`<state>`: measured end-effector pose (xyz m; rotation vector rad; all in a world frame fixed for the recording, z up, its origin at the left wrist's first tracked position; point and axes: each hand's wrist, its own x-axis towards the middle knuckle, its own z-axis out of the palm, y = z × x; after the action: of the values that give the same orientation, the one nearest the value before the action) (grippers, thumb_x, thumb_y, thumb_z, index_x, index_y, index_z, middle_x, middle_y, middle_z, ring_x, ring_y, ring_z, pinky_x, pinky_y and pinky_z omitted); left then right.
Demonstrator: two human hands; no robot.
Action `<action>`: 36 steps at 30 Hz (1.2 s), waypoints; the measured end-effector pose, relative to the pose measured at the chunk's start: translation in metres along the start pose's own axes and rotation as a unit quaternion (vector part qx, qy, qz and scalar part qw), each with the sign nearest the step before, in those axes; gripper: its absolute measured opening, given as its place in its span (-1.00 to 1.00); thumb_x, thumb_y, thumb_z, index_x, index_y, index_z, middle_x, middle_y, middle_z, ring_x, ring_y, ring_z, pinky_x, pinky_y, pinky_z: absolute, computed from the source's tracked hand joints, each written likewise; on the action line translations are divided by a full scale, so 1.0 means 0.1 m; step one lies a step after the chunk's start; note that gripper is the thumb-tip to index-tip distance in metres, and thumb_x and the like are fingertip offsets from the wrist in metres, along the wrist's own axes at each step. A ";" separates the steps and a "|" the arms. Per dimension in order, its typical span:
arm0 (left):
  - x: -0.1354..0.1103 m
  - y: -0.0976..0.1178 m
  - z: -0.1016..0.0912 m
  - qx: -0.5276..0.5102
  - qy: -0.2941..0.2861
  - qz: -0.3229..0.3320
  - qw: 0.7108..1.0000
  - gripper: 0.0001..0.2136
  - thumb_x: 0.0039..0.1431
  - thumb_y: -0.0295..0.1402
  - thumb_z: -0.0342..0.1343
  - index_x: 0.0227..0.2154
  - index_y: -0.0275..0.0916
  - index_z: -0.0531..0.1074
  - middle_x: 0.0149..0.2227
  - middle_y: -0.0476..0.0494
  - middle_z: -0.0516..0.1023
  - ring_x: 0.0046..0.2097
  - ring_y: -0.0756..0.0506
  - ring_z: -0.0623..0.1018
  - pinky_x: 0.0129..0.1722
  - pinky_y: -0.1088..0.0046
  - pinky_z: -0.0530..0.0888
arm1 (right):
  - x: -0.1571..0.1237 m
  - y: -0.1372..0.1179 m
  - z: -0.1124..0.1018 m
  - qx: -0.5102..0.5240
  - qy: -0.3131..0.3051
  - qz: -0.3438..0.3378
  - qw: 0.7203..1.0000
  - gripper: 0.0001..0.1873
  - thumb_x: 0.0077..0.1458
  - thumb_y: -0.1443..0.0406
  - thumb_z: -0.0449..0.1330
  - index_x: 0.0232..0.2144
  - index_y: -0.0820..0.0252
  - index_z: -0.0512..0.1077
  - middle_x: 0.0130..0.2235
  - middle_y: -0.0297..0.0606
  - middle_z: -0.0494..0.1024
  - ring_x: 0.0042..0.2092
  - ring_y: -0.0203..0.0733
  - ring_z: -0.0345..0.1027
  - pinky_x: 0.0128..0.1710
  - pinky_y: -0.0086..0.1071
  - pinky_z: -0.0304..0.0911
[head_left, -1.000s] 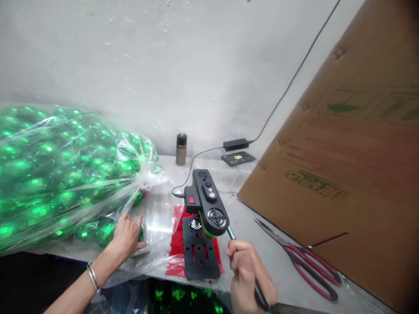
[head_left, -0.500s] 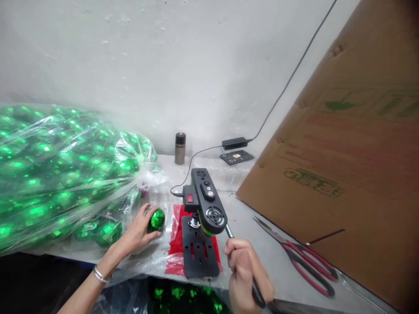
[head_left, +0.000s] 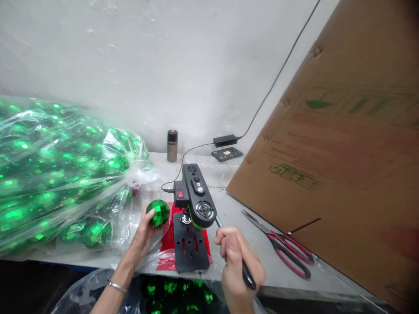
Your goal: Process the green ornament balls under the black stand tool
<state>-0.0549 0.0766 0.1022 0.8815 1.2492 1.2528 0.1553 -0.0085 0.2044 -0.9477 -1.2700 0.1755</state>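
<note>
In the head view, my left hand (head_left: 144, 231) is closed around a shiny green faceted ball ornament (head_left: 159, 213), raised just left of a black device. My right hand (head_left: 238, 266) is wrapped in a fist around a tool with a metal shaft and a black handle (head_left: 248, 277). The shaft's far end is hidden at the device's head, so I cannot tell whether it is joined to it. That black device (head_left: 198, 192), with round grilles and a red switch, stands on a slotted black base plate (head_left: 191, 255) over red plastic film (head_left: 166, 253).
A large clear bag of green balls (head_left: 59, 170) fills the left. More green balls (head_left: 176, 294) lie below the table edge. Scissors (head_left: 281, 246) rest beside a big cardboard box (head_left: 343, 144). Behind stand a small bottle (head_left: 172, 146), a power adapter (head_left: 225, 140) and a phone (head_left: 227, 153).
My left hand has taken hold of the green ball and lifted it off the table, turning it palm inward. My right hand keeps its grip on the black handle. The view has shifted slightly right.
</note>
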 end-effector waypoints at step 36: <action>-0.48 -0.72 0.51 0.368 -0.005 0.255 0.894 -0.38 -0.02 -0.27 0.42 0.18 -0.17 0.55 0.14 -0.35 0.74 0.21 -0.52 0.69 0.27 -0.32 0.56 | 0.08 -0.08 -0.07 0.006 -0.051 0.003 0.999 -0.61 0.56 0.40 0.03 -0.40 0.10 0.32 -0.44 -0.42 0.38 -0.43 -0.37 0.32 -0.44 -0.46 0.20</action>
<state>0.0139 0.0255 0.0498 1.8584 1.5717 1.1521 0.1612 -0.0123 0.2158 -0.9420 -1.3582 0.2389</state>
